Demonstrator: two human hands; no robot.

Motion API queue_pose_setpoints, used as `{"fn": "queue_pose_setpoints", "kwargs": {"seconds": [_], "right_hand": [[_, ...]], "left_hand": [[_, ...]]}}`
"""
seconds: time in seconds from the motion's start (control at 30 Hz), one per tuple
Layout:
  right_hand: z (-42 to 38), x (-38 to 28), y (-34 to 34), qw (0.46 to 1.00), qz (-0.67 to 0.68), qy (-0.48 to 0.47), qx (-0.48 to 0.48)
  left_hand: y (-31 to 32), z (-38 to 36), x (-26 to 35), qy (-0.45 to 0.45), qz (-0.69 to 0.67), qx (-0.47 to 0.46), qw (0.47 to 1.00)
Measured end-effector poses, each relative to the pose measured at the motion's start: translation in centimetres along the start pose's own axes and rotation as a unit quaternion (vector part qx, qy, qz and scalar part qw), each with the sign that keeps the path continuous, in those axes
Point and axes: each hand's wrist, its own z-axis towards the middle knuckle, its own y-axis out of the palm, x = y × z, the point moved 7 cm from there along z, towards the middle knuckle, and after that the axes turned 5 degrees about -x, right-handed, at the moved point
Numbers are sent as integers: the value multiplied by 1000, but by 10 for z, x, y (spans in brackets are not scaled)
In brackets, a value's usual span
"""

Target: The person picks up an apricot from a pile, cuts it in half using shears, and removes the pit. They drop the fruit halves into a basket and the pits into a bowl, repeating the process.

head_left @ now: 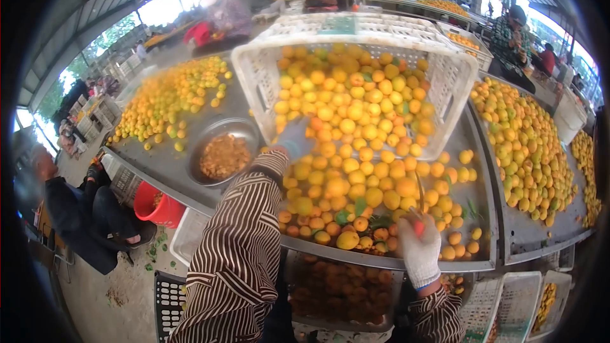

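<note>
A white perforated plastic crate lies tipped on its side on the metal table, its mouth towards me. Small orange-yellow fruits fill it and spill out over the tabletop, with a few green leaves among them. My left hand, in a bluish-grey glove, reaches to the fruits at the crate's left front; its fingers are blurred and partly hidden. Near the table's front edge, my right hand in a white glove is closed around the red handle of a knife. The thin, slightly curved blade points up and away.
Left of the crate stands a metal bowl of brownish-orange pieces. More fruit piles lie left and right. Below the table are a fruit-filled crate and a red bucket. A person sits at left; other people work behind.
</note>
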Motion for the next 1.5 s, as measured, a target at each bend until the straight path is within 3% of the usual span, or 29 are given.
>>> {"fn": "queue_pose_setpoints", "kwargs": {"seconds": [0.07,0.17,0.27,0.37,0.43,0.5,0.53,0.57,0.67,0.7,0.77,0.9,0.97,1.13,1.23,1.33,1.5], "right_hand": [[5,1,-12,999,-27,-22,26],[8,13,-28,996,34,41,74],[8,17,-29,991,95,57,72],[6,7,-30,995,61,28,79],[4,0,-32,996,39,1,82],[4,5,-36,995,50,34,75],[4,11,-39,994,60,65,70],[7,11,-42,995,42,17,89],[9,18,-49,988,95,23,115],[9,19,-52,988,88,12,127],[7,14,-54,985,110,20,132],[9,18,-50,984,115,16,137],[9,18,-52,985,105,-9,140],[5,6,-42,987,118,7,111],[2,8,-40,989,110,10,102],[0,-3,-35,992,80,-26,95],[-7,-17,-28,993,56,-38,96]], "left_hand": [[7,12,13,-12,12,-20,1000],[7,12,25,-107,121,-120,979],[13,9,35,-106,113,-187,970],[28,-8,52,-73,159,-209,962],[27,-21,56,-51,157,-192,967],[21,-34,49,-36,157,-180,970],[21,-40,43,-37,42,-199,978],[19,-45,43,-38,-73,-213,974],[7,-64,58,43,-132,-250,958],[2,-68,61,41,-132,-250,959],[-22,-72,66,61,-284,-173,941],[-57,-71,34,-11,-259,-68,963],[-58,-78,27,-31,-248,-104,963],[-72,-98,9,10,-164,-65,984],[-74,-106,-9,-74,-193,-60,977],[-64,-112,-12,-54,-112,-89,988],[-33,-114,6,-42,-114,-112,986]]}}
